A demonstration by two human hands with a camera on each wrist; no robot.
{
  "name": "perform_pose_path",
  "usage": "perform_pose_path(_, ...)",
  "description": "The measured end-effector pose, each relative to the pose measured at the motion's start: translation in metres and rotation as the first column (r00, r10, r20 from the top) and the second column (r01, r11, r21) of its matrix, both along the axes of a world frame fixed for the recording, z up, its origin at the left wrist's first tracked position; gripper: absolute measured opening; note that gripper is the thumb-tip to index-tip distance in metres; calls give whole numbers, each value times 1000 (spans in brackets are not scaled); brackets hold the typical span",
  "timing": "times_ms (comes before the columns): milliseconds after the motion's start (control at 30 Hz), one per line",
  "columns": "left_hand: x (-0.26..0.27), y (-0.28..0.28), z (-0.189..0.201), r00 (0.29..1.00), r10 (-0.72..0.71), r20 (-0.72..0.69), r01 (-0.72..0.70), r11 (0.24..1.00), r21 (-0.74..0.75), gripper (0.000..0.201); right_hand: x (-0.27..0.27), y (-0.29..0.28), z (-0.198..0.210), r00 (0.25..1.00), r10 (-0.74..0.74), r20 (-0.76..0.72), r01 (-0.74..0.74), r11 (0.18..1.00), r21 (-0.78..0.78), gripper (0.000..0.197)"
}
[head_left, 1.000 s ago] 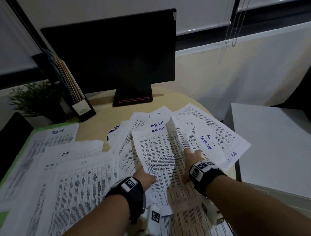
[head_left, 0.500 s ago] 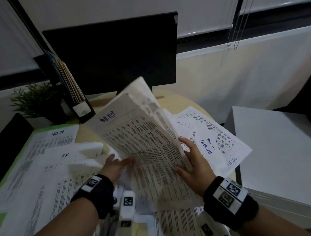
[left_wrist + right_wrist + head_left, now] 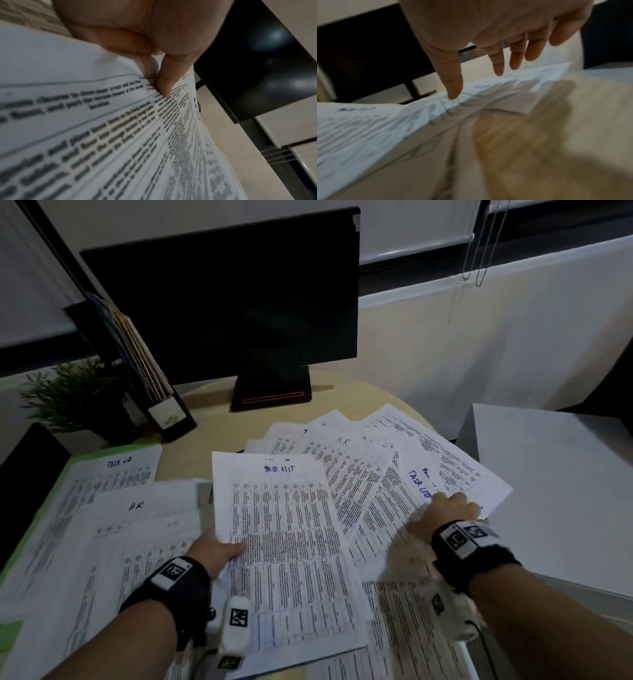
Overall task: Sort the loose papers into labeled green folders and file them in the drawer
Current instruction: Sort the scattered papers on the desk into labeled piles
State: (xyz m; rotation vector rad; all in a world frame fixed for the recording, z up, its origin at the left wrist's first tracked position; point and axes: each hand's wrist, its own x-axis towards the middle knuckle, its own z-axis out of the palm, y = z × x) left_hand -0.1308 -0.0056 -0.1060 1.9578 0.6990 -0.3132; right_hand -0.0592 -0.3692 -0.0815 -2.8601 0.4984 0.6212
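Where the round, pale wooden table (image 3: 205, 402) comes nearest, it is covered with white printed paper sheets. One white sheet with a blue hand-written heading (image 3: 287, 546) is pinched at its left edge by the left hand (image 3: 219, 551), with the thumb on top. In the left wrist view the thumb (image 3: 165, 81) is seen pressed on the print. The right hand (image 3: 445, 508) is laid on a fan of loose white papers (image 3: 370, 474) on the right side, and nothing is gripped by it; in the right wrist view its fingers (image 3: 453, 83) hang straight down, with the tips touching the paper edges. On the left, a flat green folder (image 3: 65, 474) lies under more sheets marked "H.R" and "TASK". Further back, a black file box with coloured folders (image 3: 150, 385) stands beside a small green plant (image 3: 75, 395). A dark, switched-off monitor (image 3: 233, 302) is set at the far edge. A white cabinet top (image 3: 548, 491) is seen to the right. Behind all this a cream wall (image 3: 479, 344) and white window blinds (image 3: 411, 224) are seen.
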Motion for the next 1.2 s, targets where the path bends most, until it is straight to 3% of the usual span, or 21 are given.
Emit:
perform_pose_path(100,3,-20,3,998,-60,26,59,997,45,33,10,-21,-15,995,-96,-14,96,995,27,75)
perform_pose_path(167,6,-33,4,997,-56,53,54,998,36,35,15,-28,-23,994,-110,-8,110,992,63,72)
perform_pose_path(333,14,-64,1,996,-77,46,72,992,105,32,27,-40,-25,993,-111,29,104,977,188,34)
perform_pose_path(433,20,-83,-1,997,-72,16,69,985,158,29,30,-41,-24,997,-60,45,52,987,152,22)
perform_pose_path(600,23,-96,-12,977,-164,-139,200,930,309,33,35,-35,-25,998,60,-4,-59,998,36,33)
perform_pose_path(833,29,-90,-19,973,-133,-187,183,940,287,40,43,-26,-19,993,-84,81,64,972,226,17)
perform_pose_path(1000,29,-93,-22,978,-112,-177,156,954,257,39,50,-31,-14,969,-247,1,219,862,456,30)
perform_pose_path(1200,29,-90,-20,974,-144,-174,183,955,231,35,50,-30,-3,988,-139,73,87,870,486,18)
